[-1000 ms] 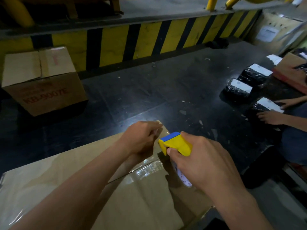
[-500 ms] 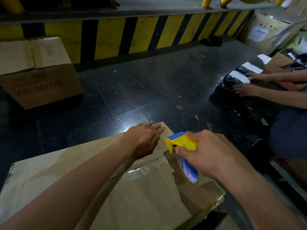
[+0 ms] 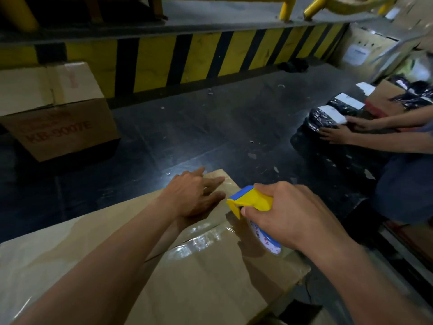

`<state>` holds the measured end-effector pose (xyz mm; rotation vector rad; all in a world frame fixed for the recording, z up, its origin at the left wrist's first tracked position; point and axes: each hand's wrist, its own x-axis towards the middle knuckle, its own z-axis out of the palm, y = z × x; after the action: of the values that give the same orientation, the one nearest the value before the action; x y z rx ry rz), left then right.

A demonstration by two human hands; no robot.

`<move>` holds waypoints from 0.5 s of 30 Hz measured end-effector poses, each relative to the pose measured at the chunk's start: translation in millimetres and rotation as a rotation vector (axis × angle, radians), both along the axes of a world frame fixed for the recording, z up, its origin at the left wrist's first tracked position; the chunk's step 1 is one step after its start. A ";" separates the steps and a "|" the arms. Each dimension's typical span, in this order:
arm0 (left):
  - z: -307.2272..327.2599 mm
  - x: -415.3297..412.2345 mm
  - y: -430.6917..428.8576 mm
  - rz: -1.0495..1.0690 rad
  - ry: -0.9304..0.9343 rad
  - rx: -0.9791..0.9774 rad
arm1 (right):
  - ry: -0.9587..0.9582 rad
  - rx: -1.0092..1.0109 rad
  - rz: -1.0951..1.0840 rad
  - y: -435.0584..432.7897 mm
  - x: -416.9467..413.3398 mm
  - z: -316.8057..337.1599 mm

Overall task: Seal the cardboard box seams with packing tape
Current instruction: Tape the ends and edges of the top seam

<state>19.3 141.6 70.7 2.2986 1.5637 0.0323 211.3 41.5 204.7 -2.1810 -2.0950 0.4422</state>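
Observation:
A large brown cardboard box (image 3: 210,282) fills the lower part of the view, with shiny clear tape (image 3: 199,238) running along its centre seam. My left hand (image 3: 194,193) lies flat, fingers spread, on the box top near the far corner. My right hand (image 3: 293,214) grips a yellow and blue tape dispenser (image 3: 250,200) just right of the left hand, above the seam's far end. The tape roll (image 3: 267,240) shows below my right palm, at the box's right edge.
Another cardboard box (image 3: 56,109) marked in red stands far left on the dark floor (image 3: 199,127). A yellow and black striped barrier (image 3: 187,59) runs across the back. At right, another person's hands (image 3: 339,130) rest on black wrapped parcels (image 3: 328,118) with white labels.
My left hand went from a closed fist to flat with fingers spread on the box. The dispenser shifted slightly right. The other person's hands moved onto the far parcels.

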 end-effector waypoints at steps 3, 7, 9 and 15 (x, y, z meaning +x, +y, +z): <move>7.1 -17.1 0.0 0.045 -0.032 0.027 | 0.030 0.037 0.048 10.3 -11.9 -0.3; 8.7 -41.2 3.9 0.128 -0.092 0.037 | 0.037 0.057 0.128 29.8 -27.6 -3.0; 10.1 -48.9 5.9 0.153 -0.109 0.041 | 0.042 0.036 0.145 38.2 -32.1 -4.2; 4.1 -50.6 0.4 0.172 -0.114 0.006 | 0.064 -0.018 0.126 36.7 -23.7 -6.6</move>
<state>-31.3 142.0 74.8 2.1211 1.6985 0.2078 187.5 78.2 198.1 -2.0225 -2.2108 0.5354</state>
